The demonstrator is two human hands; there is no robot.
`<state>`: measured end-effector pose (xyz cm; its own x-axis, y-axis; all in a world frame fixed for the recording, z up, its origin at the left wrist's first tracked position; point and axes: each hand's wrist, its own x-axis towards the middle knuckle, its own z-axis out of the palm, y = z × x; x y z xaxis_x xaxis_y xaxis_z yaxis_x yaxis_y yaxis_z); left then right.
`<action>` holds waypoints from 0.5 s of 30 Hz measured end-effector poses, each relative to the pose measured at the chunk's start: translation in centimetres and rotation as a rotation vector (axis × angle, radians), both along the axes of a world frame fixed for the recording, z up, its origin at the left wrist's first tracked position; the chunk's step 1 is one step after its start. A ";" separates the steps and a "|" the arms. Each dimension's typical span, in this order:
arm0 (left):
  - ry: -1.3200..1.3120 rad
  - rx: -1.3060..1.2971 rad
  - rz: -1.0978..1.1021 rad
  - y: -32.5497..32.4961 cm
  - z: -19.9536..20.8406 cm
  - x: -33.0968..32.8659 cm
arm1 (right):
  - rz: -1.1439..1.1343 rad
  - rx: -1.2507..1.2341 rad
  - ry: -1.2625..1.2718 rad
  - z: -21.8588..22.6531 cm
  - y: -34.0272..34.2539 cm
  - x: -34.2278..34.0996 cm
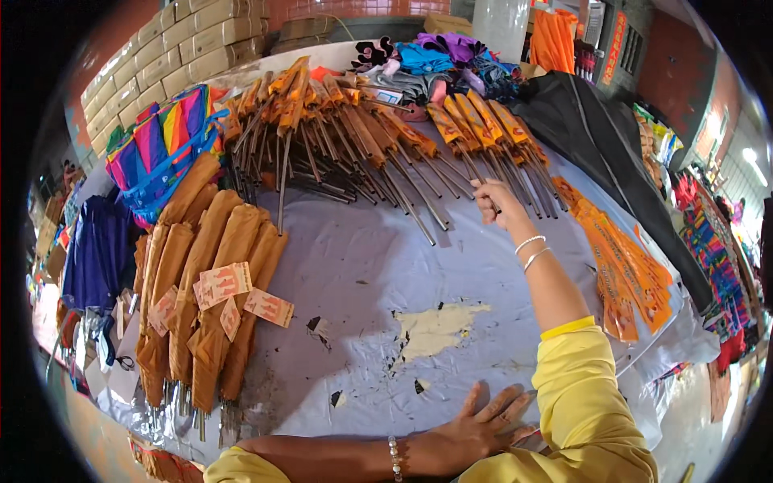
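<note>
My right hand point(497, 204) reaches to the far side of the table, its fingers curled around the end of a metal shaft. That shaft belongs to one of several folded umbrellas in orange printed sleeves point(475, 121). Flat near the table's front edge lies my left hand point(471, 435), fingers spread, holding nothing. To the left of the right hand is a large heap of similar sleeved umbrellas point(354, 133), their bare shafts pointing toward me. Brown folded umbrellas point(211, 282) are stacked at the left, with printed paper tags point(223, 284) on them.
Loose orange printed sleeves point(624, 270) fan out at the right. A pale, torn cloth point(338, 266) covers the table. Colourful fabric point(161, 145) and dark blue cloth point(95, 249) sit at the left. Black fabric point(600, 145) drapes the right edge; cartons point(173, 48) are stacked behind.
</note>
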<state>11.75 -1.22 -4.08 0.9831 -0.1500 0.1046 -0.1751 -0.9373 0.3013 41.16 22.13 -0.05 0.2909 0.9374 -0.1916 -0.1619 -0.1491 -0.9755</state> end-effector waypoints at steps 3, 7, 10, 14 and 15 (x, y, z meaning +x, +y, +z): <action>0.025 -0.015 -0.020 0.4 1.1 0.0 | -0.036 0.098 0.061 -0.6 -1.0 0.3; 0.044 -0.054 -0.026 0.6 1.9 -0.1 | -0.041 0.251 0.083 0.0 -2.0 1.2; -0.064 -0.006 0.002 0.1 2.7 0.1 | -0.126 0.296 -0.005 0.9 -2.2 3.1; -0.176 0.057 0.035 -0.3 2.1 0.5 | -0.119 0.152 -0.252 2.8 -1.3 8.4; -0.069 -0.013 0.004 -0.2 1.4 0.6 | -0.133 0.016 -0.450 2.8 -0.8 9.4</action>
<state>12.31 -1.44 -2.64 0.9741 -0.1441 0.1741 -0.1919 -0.9343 0.3005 50.58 21.34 2.73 0.4597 0.8881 -0.0041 0.2614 -0.1398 -0.9551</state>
